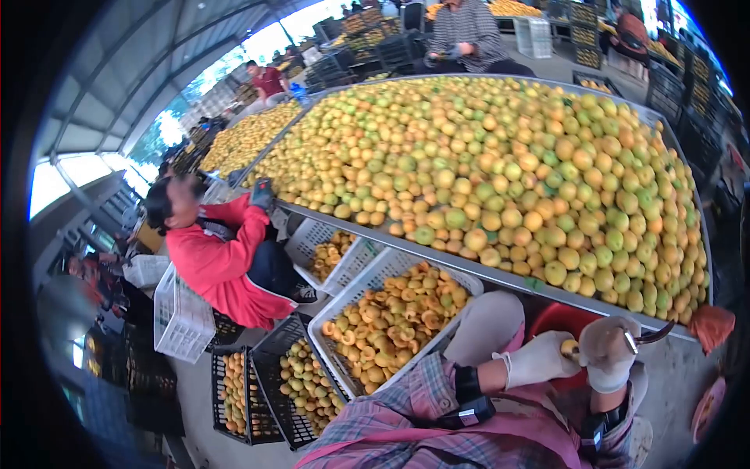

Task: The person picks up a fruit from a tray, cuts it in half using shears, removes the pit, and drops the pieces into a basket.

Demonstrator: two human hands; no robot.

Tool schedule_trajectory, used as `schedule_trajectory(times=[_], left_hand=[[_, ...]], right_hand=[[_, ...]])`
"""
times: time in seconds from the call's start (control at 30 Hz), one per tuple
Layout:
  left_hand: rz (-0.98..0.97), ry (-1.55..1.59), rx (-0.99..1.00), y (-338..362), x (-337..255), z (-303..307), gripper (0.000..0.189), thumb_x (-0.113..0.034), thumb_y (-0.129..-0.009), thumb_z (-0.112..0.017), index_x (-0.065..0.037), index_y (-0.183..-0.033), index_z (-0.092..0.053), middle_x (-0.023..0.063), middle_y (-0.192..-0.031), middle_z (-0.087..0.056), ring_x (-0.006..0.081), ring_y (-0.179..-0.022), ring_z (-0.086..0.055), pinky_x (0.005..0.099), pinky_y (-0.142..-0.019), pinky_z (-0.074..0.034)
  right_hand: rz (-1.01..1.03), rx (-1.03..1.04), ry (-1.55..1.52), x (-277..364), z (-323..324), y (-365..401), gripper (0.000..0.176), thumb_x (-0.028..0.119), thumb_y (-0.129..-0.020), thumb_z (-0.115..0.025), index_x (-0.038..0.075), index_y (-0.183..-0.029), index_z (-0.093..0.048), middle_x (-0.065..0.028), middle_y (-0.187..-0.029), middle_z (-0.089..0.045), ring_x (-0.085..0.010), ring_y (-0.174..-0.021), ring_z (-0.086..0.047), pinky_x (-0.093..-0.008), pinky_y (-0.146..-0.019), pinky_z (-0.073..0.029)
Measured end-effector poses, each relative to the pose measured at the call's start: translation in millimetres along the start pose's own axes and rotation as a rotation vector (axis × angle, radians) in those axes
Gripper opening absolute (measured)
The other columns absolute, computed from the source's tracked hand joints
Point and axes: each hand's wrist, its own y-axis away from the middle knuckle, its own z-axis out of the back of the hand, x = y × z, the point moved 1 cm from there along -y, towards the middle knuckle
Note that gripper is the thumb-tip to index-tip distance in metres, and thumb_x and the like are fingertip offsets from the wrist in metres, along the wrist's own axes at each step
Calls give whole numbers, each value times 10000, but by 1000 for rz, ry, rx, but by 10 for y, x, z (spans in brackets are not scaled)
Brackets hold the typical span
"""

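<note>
My left hand (544,360), in a white glove, is closed around a yellow apricot (570,349), most of which the fingers hide. Just beside it, my gloved right hand (608,353) grips a curved metal tool (653,334). The tool's hooked end points out to the right, and its exact kind is hard to make out. Both hands are over a red bucket (556,319), partly hidden beneath them. In front stands a metal-edged table (437,255) heaped with whole apricots (500,168). A white crate (319,338) of split apricots (391,324) is at my left.
Black crates (262,391) with apricots stand on the floor at left. A person in a red jacket (215,254) sits beside another white crate (301,234). Across the table sits a person in a striped top (473,35). A reddish bag (711,327) hangs at the table's right corner.
</note>
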Motion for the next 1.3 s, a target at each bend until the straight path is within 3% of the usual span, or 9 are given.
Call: schedule_trajectory(times=[0.27,0.4,0.63,0.73,0.8,0.93,1.03,1.13,1.3], left_hand=[[17,-77,110,156,-193,157,359,-241,-703,-711,27,-920,-609,206,-814,-655,357,-779,-648,398,-718,-501],[65,-68,301,81,-155,167,345,-219,-761,-762,-13,-998,-620,64,-888,-681,143,-828,-627,324,-752,-511],[22,-240,238,104,-313,61,453,-295,-756,-784,-37,-1078,-598,107,-915,-677,179,-804,-654,334,-735,-510],[16,-131,243,109,-321,60,475,-307,-791,-764,-33,-1132,-581,103,-922,-668,199,-821,-658,340,-739,-515],[359,369,317,107,-369,68,315,-261,-891,-674,-21,-1062,-565,37,-847,-638,159,-744,-627,296,-649,-498],[402,897,205,183,-334,-21,350,-240,-951,-603,-18,-1190,-475,41,-950,-628,137,-763,-618,261,-648,-485],[-337,-161,-22,160,-257,-57,403,-135,-981,-520,16,-1286,-304,169,-1095,-590,249,-817,-634,334,-723,-506],[-320,-172,-78,147,-182,-97,532,-105,-803,-714,35,-1182,-369,177,-1008,-619,349,-894,-631,373,-727,-505],[-438,-353,-82,153,27,-108,555,-45,-733,-694,32,-1196,-400,165,-974,-622,382,-874,-611,429,-739,-491]], right_hand=[[-77,-10,-399,99,-138,-151,482,356,-988,-514,123,-598,-352,10,-447,-292,-136,-305,-253,-283,-296,-252],[-152,24,-509,81,-45,-152,530,427,-999,-467,174,-569,-286,77,-444,-210,-76,-317,-219,-250,-281,-189],[-157,-194,-644,174,88,-54,503,419,-1041,-351,148,-618,-327,42,-481,-286,-96,-336,-235,-283,-323,-264],[-130,-218,-618,212,50,-41,499,409,-1042,-357,148,-619,-329,40,-477,-281,-98,-337,-230,-279,-331,-268],[-63,-313,-451,272,0,-39,503,413,-1037,-376,144,-615,-329,34,-475,-285,-102,-342,-232,-280,-335,-270],[91,-222,-293,287,-45,-24,443,334,-1023,-432,100,-654,-355,-6,-529,-329,-124,-397,-279,-286,-415,-292],[81,-171,-273,282,-69,-6,440,333,-1006,-470,90,-652,-374,-12,-539,-351,-126,-404,-296,-286,-424,-302],[11,-175,-295,316,-89,2,468,352,-989,-510,85,-625,-388,-16,-524,-371,-132,-407,-320,-284,-419,-297],[-151,-42,-344,325,-53,-45,467,317,-962,-575,82,-593,-413,-21,-492,-394,-129,-408,-367,-269,-403,-281]])
